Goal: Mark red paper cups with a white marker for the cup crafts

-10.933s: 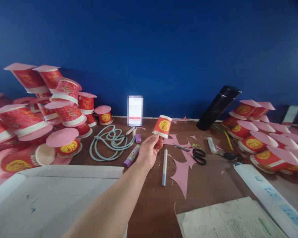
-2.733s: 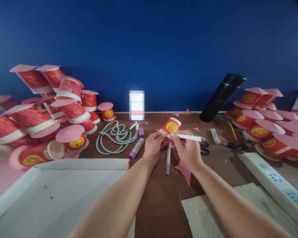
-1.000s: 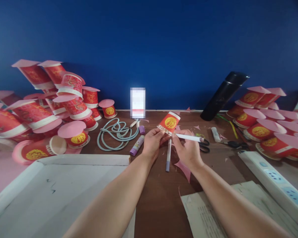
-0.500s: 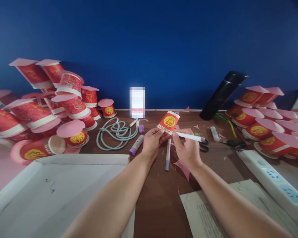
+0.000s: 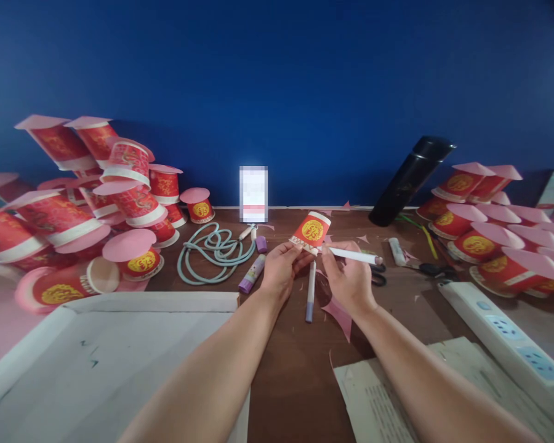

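A red paper cup point(image 5: 312, 229) with a round gold design is tilted upside down above the table, its patterned white rim toward me. My left hand point(image 5: 279, 271) is closed on that rim from the left. Between the fingers of my right hand point(image 5: 351, 280) is a white marker pen point(image 5: 354, 255), its tip end at the cup's rim; the exact contact is hidden by the fingers. Below the cup lies a white pen cap or second pen point(image 5: 310, 292) with a grey-purple end. A purple glue stick point(image 5: 252, 274) rests left of my left hand, its cap point(image 5: 261, 244) behind it.
Red cups with pink paper tops are piled at left point(image 5: 133, 200) and right point(image 5: 477, 243). A coiled cable point(image 5: 219, 252), a black flask point(image 5: 410, 181), scissors point(image 5: 436, 269), a power strip point(image 5: 508, 329), a white box lid point(image 5: 120, 369), printed paper point(image 5: 378, 394) and pink scraps point(image 5: 339, 315) surround my arms.
The view has shifted slightly, so everything sits a little lower and to the left. Both hands keep their grip on the cup and the marker pen, nearly unmoved.
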`<control>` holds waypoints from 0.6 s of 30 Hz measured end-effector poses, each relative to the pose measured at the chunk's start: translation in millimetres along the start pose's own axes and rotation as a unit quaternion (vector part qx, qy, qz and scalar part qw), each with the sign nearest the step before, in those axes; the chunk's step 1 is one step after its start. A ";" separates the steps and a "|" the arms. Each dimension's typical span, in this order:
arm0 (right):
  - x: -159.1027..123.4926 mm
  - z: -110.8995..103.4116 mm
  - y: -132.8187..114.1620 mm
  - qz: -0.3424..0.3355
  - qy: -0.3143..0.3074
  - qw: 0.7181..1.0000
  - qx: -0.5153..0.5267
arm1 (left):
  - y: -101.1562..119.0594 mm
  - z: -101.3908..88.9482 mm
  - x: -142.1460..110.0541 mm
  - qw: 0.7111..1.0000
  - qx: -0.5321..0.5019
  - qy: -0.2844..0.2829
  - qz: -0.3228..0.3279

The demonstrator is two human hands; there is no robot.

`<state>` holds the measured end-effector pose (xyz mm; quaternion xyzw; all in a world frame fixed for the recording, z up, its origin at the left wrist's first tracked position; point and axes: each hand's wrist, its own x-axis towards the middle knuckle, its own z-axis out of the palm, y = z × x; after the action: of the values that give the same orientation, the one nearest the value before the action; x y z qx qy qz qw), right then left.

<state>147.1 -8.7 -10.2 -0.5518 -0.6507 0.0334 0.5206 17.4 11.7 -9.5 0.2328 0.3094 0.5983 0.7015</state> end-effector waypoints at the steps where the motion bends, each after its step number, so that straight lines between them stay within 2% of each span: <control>1: -0.1 0.1 0.1 0.000 0.001 1.000 0.000 | 0.1 0.4 -0.4 1.000 -0.002 0.003 -0.001; 18: -1.7 1.1 -1.5 -0.004 -0.012 1.000 0.010 | -3.6 -3.7 1.7 0.999 -0.038 0.010 -0.021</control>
<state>145.1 -10.0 -10.9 -0.5431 -0.6592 0.0446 0.5182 17.4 12.6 -14.9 0.1932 0.2985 0.5970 0.7192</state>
